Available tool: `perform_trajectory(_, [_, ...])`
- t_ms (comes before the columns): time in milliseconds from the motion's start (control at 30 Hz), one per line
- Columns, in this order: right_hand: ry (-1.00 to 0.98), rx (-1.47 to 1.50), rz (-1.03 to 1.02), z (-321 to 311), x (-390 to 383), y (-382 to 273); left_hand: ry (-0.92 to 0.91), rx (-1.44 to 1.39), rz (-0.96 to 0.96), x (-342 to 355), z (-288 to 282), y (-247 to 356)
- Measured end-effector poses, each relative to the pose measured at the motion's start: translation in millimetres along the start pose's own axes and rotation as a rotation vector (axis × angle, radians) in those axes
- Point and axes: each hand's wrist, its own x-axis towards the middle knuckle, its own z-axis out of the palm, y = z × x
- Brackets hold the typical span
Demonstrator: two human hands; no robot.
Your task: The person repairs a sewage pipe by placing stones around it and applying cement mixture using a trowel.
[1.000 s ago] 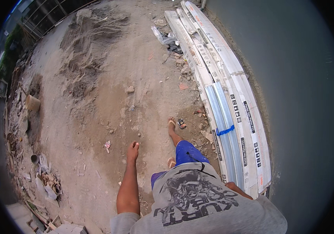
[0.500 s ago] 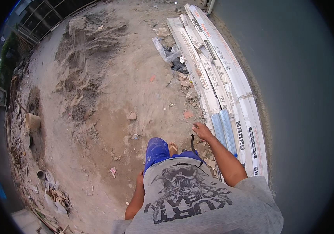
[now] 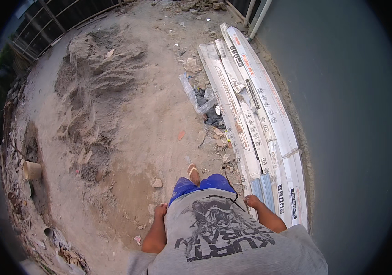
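I stand on sandy ground in a grey printed shirt and blue shorts, with one sandalled foot (image 3: 194, 172) set forward. My left hand (image 3: 160, 211) hangs at my left hip, empty, its fingers loosely curled. My right hand (image 3: 252, 200) is closed at my right hip, next to the near end of a stack of long white wrapped panels (image 3: 251, 123). A thin dark cord (image 3: 231, 184) runs up from this fist along the shorts.
A grey wall (image 3: 351, 137) rises right of the panels. A sand heap (image 3: 95, 87) lies at the far left, with a railing (image 3: 54, 18) behind it. Clear plastic wrap (image 3: 193, 96) and rubble lie beside the panels. A clay pot (image 3: 32, 170) and debris line the left edge.
I have walked forward along the panels. My right hand has dropped from out in front to my hip, and my left hand has swung forward into view at my left side.
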Motion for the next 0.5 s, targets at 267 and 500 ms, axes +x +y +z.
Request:
perform_trajectory(267, [-0.264, -0.204, -0.115, -92, 18, -36, 0.155, -0.177, 0.346, 119, -160, 338])
perform_trajectory(500, [-0.144, -0.387, -0.116, -283, 302, -45, 0.111, -0.401, 0.316, 230, -173, 506])
